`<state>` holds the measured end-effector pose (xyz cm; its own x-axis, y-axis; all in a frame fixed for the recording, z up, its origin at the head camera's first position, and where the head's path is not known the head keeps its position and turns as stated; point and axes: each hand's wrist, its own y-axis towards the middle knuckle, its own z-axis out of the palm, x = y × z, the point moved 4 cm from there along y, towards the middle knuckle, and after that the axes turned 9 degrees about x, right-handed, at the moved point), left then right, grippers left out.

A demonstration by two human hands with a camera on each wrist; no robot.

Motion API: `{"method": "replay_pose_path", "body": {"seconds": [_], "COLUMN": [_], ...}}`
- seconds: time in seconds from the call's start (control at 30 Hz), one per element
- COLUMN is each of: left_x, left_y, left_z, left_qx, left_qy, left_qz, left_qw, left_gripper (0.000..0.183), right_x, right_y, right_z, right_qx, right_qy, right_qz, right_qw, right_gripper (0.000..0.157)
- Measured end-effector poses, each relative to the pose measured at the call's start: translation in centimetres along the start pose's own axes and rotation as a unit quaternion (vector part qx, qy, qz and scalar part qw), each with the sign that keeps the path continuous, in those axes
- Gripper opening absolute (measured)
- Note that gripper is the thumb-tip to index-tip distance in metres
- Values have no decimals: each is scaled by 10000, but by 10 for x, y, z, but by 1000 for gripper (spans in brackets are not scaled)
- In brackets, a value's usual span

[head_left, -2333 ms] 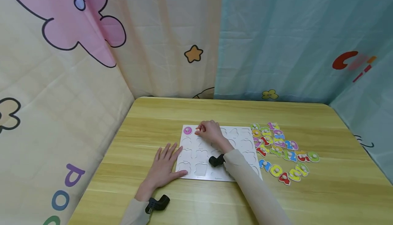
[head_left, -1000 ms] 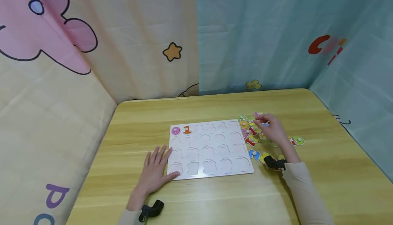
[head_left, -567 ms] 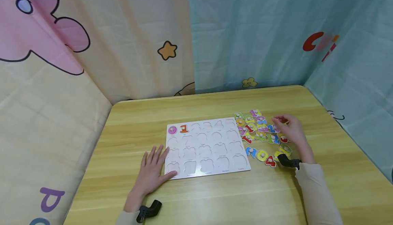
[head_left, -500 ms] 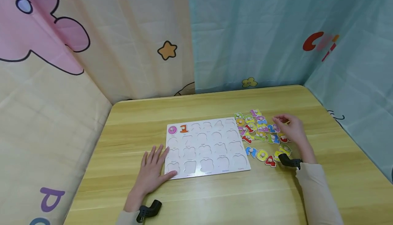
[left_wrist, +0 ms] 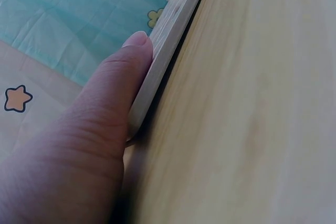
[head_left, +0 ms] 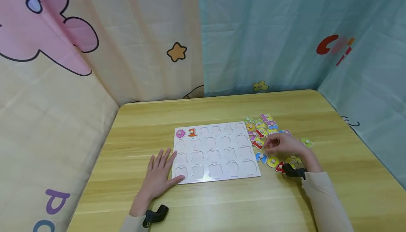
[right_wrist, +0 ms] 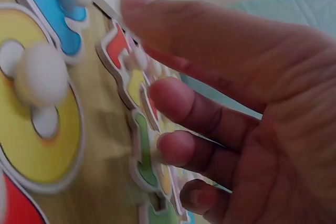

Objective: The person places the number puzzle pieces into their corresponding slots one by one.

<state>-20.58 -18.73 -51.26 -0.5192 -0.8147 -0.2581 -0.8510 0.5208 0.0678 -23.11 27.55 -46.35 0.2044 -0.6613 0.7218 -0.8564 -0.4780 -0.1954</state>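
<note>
Only 0 (head_left: 180, 133) and 1 (head_left: 192, 132) filled the board (head_left: 203, 144), at ten o'clock; pieces (head_left: 259, 132) remained at three. Left hand (head_left: 158, 174) spread, right hand (head_left: 283, 144) hung empty.

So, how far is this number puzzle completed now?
Done: pink 0 and orange 1 look seated in the board. Under way: the left hand touches the board; the right hand, seemingly holding nothing, is over loose pieces. Remaining: those pieces; the board's other recesses are unfilled.

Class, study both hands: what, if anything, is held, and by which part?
Nothing is held. The left hand rests at the near-left corner of the board; the right hand, above the numbers, has nothing between its fingers.
</note>
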Motion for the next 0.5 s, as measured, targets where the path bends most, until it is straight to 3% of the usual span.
{"method": "replay_pose_path", "body": {"seconds": [0.17,0.5], "left_x": [-2,-2], "left_y": [0,0], "left_z": [0,-2], "left_qx": [4,22], "left_qy": [-39,-17], "left_qz": [-2,-51], "left_qw": [10000,10000], "left_gripper": [90,90], "right_x": [4,10], "right_y": [5,10], "right_z": [14,23], "right_qx": [614,813], "right_qy": [102,166], "right_qz": [-252,-239], "right_qw": [9977,9963], "right_gripper": [15,12]}}
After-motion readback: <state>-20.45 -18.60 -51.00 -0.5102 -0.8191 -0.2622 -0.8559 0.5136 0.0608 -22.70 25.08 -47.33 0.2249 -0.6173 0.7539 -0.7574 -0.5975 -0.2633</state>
